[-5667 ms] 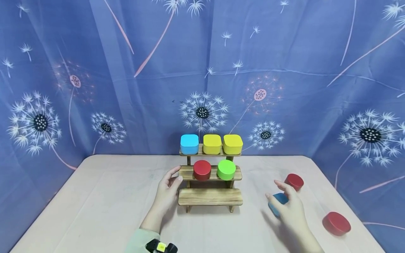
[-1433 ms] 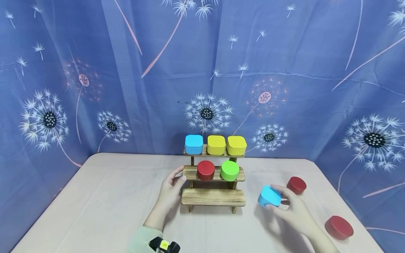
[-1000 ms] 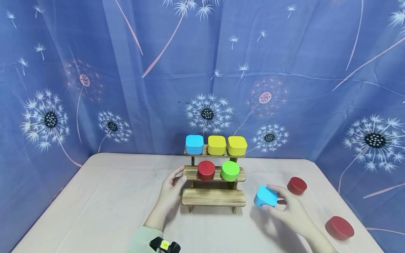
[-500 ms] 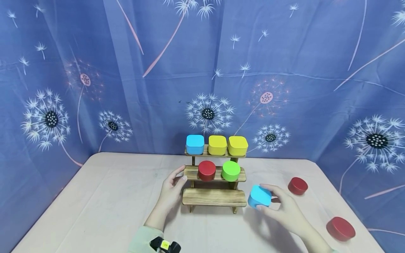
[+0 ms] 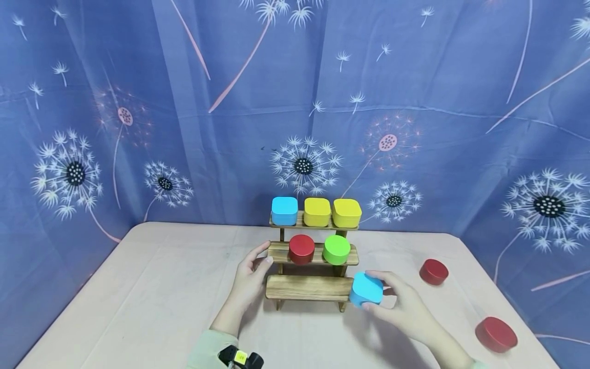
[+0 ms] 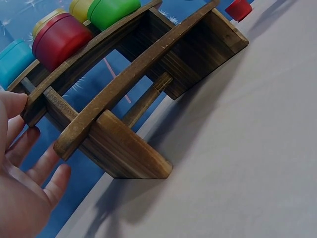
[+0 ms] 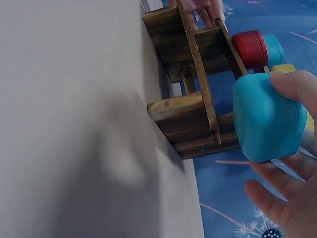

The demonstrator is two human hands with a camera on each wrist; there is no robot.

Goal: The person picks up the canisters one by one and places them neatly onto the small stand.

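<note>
I have the right hand (image 5: 402, 307) pinching a light-blue rounded-square box (image 5: 366, 289) at the right end of the bottom tier (image 5: 309, 288) of a 3-tier wooden stand (image 6: 131, 72). The left hand (image 5: 248, 279) pinches the middle tier's (image 5: 278, 252) left end. 2 red round boxes (image 5: 434, 272) sit near the table's (image 5: 299, 341) right edge.

Stand (image 5: 319, 259) on table (image 5: 161, 297), near back edge. Top shelf (image 5: 300, 220): three containers (image 5: 317, 212), left to right. Middle shelf (image 5: 277, 252): two containers (image 5: 336, 249); left hand (image 5: 248, 281) at left end. Right hand (image 5: 400, 303), with held container (image 5: 366, 289), by bottom shelf's (image 5: 308, 288) right end. Two loose containers (image 5: 496, 334) near table's right edge.
</note>
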